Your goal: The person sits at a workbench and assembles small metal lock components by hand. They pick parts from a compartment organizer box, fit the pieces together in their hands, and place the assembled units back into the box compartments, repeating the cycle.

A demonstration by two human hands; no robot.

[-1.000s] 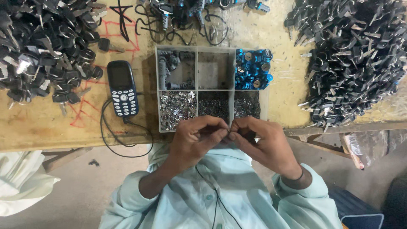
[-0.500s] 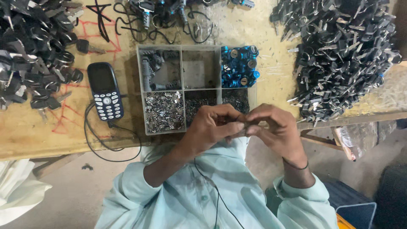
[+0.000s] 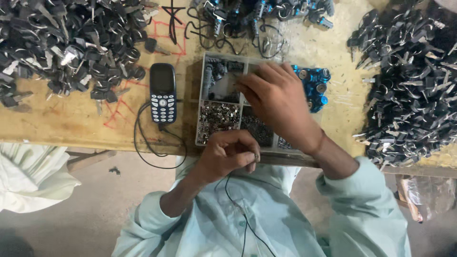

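Observation:
My left hand [image 3: 231, 153] is curled just below the wooden table's front edge, pinching a small metal part between thumb and fingers. My right hand [image 3: 277, 102] reaches over a clear compartment box [image 3: 203, 109], its fingers spread above the upper middle compartment; I cannot tell whether it holds anything. The box holds small silvery metal bits [image 3: 217, 119], dark tiny parts [image 3: 256, 127] and blue round pieces [image 3: 314, 82] at its right end.
A dark keypad phone [image 3: 163, 93] with a black cable [image 3: 143, 143] lies left of the box. Heaps of dark keys [image 3: 62, 47] fill the table's left, another heap [image 3: 409, 90] the right. Lock parts and wires [image 3: 247, 14] lie at the back. A white cloth [image 3: 28, 176] hangs lower left.
My hands were together at the table's front edge working one small part. Now my right hand has moved up over the box, while the left stays low with the part.

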